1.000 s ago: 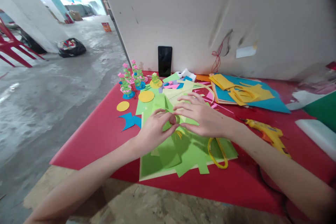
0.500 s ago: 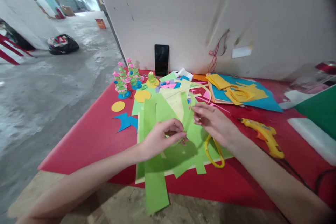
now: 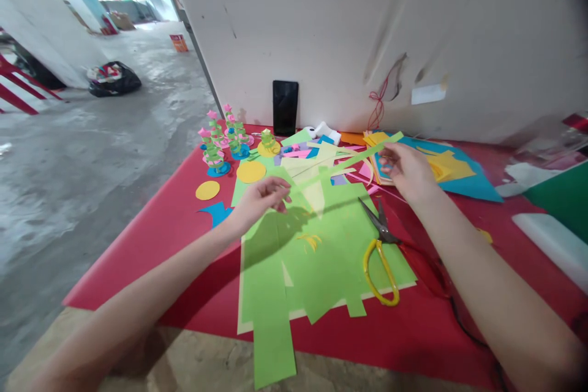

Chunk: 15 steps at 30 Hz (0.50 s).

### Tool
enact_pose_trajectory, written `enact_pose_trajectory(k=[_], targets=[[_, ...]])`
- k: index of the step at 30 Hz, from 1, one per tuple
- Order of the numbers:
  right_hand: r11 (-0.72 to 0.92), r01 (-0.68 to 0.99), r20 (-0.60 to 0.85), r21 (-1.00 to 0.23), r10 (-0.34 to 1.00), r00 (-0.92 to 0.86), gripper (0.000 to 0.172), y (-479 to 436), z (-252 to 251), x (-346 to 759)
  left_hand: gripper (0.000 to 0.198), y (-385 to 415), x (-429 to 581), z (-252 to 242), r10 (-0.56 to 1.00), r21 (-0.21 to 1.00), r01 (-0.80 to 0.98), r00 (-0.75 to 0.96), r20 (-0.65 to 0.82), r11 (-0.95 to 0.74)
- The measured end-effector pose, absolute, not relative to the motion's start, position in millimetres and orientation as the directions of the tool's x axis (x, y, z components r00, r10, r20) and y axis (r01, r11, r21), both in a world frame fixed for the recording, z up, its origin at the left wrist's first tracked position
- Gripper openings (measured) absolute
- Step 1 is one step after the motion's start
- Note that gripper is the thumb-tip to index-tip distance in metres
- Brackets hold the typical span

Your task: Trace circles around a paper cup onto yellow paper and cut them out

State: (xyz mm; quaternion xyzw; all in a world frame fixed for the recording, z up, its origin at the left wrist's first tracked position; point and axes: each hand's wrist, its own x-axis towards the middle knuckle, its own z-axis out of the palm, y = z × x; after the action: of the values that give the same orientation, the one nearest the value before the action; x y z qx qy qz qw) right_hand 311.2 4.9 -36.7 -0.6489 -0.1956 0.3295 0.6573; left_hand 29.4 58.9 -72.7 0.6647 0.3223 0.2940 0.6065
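A narrow light-green paper strip (image 3: 342, 166) is stretched slantwise above the table between my two hands. My right hand (image 3: 408, 174) pinches it near its upper right end, which sticks out past the fingers. At the lower left end, the closed fingertips of my left hand (image 3: 261, 202) grip the strip. Below lie green paper sheets (image 3: 331, 269) with small yellow scraps (image 3: 312, 241) on them. Scissors (image 3: 383, 233) with a yellow handle loop lie partly open on the sheets, below my right hand.
Small pink-and-green paper trees (image 3: 214, 150) stand at the back left near yellow paper discs (image 3: 207, 190) and a blue cutout (image 3: 218, 214). A black phone (image 3: 285, 107) leans on the wall. Blue sheets (image 3: 473, 187) lie right; my right forearm hides most of the glue gun (image 3: 486, 236).
My hands have moved apart, left hand leftward, right hand rightward and up, drawing the green strip out between them. The scissors' blades now show.
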Motion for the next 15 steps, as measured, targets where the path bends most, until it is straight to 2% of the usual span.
enact_pose_trajectory(k=[4, 6, 9, 12, 15], targets=[[-0.202, -0.116, -0.218, -0.973, 0.614, 0.759, 0.024, 37, -57, 326, 0.014, 99, 37, -75, 0.896, 0.978, 0.043, 0.411, 0.170, -0.205], [-0.293, -0.052, -0.229, -0.955, 0.615, 0.754, 0.026, 47, -68, 329, 0.009, 103, 44, -76, 0.887, 0.959, 0.066, 0.402, 0.227, -0.276], [-0.436, 0.106, -0.232, -0.894, 0.651, 0.723, 0.026, 50, -81, 333, 0.011, 82, 53, -77, 0.776, 0.919, 0.124, 0.585, 0.237, -0.375], [-0.527, 0.319, -0.207, -0.787, 0.715, 0.668, 0.025, 41, -86, 330, 0.017, 40, 57, -76, 0.552, 0.848, 0.144, 0.810, 0.195, -0.510], [-0.546, 0.514, -0.220, -0.661, 0.796, 0.563, 0.021, 31, -87, 316, 0.022, 3, 53, -72, 0.312, 0.786, 0.070, 0.936, 0.161, -0.614]])
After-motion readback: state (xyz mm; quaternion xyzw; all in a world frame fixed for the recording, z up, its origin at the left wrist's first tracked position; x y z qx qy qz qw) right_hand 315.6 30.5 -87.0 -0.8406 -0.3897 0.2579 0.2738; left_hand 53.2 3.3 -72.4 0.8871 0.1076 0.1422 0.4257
